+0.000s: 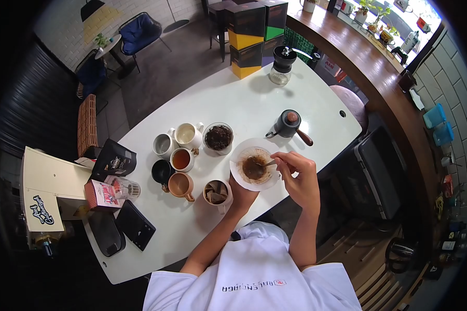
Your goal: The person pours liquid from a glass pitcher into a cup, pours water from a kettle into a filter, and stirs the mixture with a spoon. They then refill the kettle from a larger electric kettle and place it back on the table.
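Bowl (238, 152) in left hand (245, 196); “BALENCIAGA” shirt (249, 259)

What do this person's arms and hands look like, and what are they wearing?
The left hand, partly hidden, and right hand show no gloves. The forearms are bare below the short, loose white sleeves of a T-shirt with dark lettering and a small red mark.
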Available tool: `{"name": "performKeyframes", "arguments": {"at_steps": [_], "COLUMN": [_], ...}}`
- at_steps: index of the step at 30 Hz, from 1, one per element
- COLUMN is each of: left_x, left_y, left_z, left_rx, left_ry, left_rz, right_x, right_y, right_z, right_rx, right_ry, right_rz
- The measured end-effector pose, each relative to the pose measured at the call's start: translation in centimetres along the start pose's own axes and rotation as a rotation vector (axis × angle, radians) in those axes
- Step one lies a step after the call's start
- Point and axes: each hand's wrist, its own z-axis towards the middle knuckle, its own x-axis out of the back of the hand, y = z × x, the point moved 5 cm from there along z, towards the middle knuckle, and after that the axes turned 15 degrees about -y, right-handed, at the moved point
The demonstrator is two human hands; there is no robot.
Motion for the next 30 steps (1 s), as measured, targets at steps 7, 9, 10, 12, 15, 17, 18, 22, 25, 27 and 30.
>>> {"name": "performKeyframes", "arguments": {"at_steps": [7, 9, 10, 12, 15, 17, 18, 22, 25, 27, 30], "left_x": [0.0, 0.0, 0.0, 0.0, 0.0, 0.2, 0.2, 0.1, 0.0, 0.0, -0.1], "left_y": [0.4, -0.1, -0.2, -0.4, -0.4, 0.3, 0.3, 0.4, -0.1, -0.5, -0.6], "left_z": [0.1, 0.0, 0.0, -0.2, -0.3, -0.2, -0.3, 0.0, -0.1, -0.2, -0.2], "left_rx": [-0.011, -0.007, -0.022, -0.035, -0.003, -0.048, -0.043, 0.008, 0.004, 0.000, 0.003], "left_ry": [-0.017, -0.006, -0.001, 0.005, 0.009, 0.035, 0.033, 0.009, 0.007, -0.002, -0.004], "left_rz": [0.003, -0.003, 0.012, 0.027, 0.036, 0.039, 0.039, -0.039, -0.025, 0.005, -0.011], "right_x": [0.8, 1.0, 1.1, 1.3, 1.8, 2.4, 2.5, 3.1, 3.0, 2.9, 2.9], "right_y": [-0.6, -0.8, -0.9, -0.9, -1.0, -1.1, -1.1, -1.7, -1.4, -0.9, -0.8], "right_z": [1.5, 2.0, 2.3, 2.7, 3.3, 3.8, 4.0, 4.8, 5.1, 5.3, 5.2], "right_rx": [0.037, 0.023, 0.024, -0.048, -0.031, -0.031, -0.034, -0.092, -0.124, -0.157, -0.143], "right_ry": [-0.139, -0.178, -0.181, -0.180, -0.203, -0.233, -0.260, -0.336, -0.328, -0.340, -0.342], "right_rz": [-0.131, -0.130, -0.130, -0.156, -0.186, -0.219, -0.249, -0.294, -0.253, -0.232, -0.206]}}
